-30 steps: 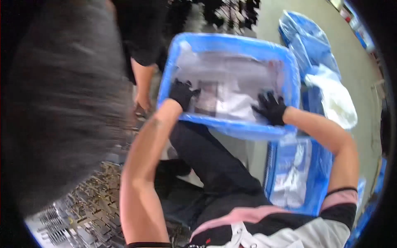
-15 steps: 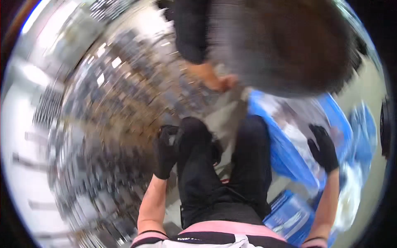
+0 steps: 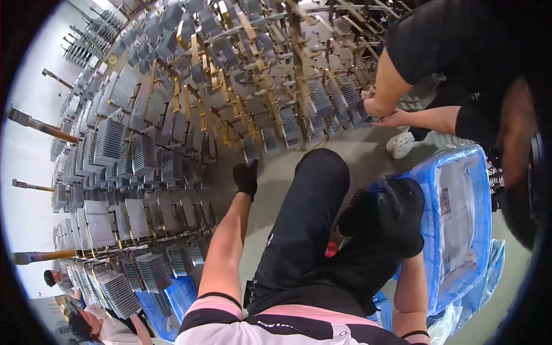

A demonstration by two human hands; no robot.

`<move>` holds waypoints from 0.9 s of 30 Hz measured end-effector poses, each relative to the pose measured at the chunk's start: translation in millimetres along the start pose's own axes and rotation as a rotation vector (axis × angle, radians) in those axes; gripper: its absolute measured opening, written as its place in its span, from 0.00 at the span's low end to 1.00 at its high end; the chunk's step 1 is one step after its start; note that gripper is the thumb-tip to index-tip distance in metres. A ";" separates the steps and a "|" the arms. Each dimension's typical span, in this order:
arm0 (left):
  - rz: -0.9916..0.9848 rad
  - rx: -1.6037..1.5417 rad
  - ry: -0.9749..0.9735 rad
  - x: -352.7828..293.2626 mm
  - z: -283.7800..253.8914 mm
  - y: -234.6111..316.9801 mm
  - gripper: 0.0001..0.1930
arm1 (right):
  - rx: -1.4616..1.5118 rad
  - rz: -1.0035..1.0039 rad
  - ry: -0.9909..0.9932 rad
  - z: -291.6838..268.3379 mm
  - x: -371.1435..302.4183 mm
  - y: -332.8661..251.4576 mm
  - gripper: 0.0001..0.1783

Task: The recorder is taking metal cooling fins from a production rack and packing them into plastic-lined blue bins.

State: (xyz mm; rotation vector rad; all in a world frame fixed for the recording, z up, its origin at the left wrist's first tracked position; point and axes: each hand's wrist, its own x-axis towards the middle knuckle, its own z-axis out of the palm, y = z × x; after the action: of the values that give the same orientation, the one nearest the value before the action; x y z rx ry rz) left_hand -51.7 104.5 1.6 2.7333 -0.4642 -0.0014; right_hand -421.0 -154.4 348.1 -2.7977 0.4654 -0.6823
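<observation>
In the head view, the left hand (image 3: 246, 178) is out of the blue bin (image 3: 480, 195), now right, and up beside a hanging finned heatsink (image 3: 249, 148), bringing the rack into play; right hand (image 3: 411, 238) merges with dark trousers (image 3: 299, 230); can't tell either's opening or hold.

Left hand (image 3: 246, 179) black-gloved — arm (image 3: 225, 244) outstretched

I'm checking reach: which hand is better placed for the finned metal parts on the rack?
Left, probably: the left hand is just below a finned part in the picture, touching or nearly so. The right forearm is farther off, beside the blue bin.
</observation>
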 end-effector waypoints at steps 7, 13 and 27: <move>-0.006 -0.061 0.049 47.4 37.1 -7.7 0.38 | 0.157 0.286 -0.135 37.8 8.7 -10.9 0.14; 0.108 -0.161 -0.261 72.7 27.7 -16.7 0.37 | 0.072 0.324 -0.178 41.5 13.3 -4.7 0.14; -0.539 -1.354 -0.247 46.2 101.8 21.3 0.17 | 0.262 0.473 -0.076 41.1 2.4 3.7 0.16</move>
State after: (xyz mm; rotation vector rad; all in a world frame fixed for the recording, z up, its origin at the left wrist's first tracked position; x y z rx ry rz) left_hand -21.0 34.8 -83.0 1.4254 0.2131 -0.5673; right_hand -400.2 -152.9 312.4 -2.3324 0.9087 -0.4857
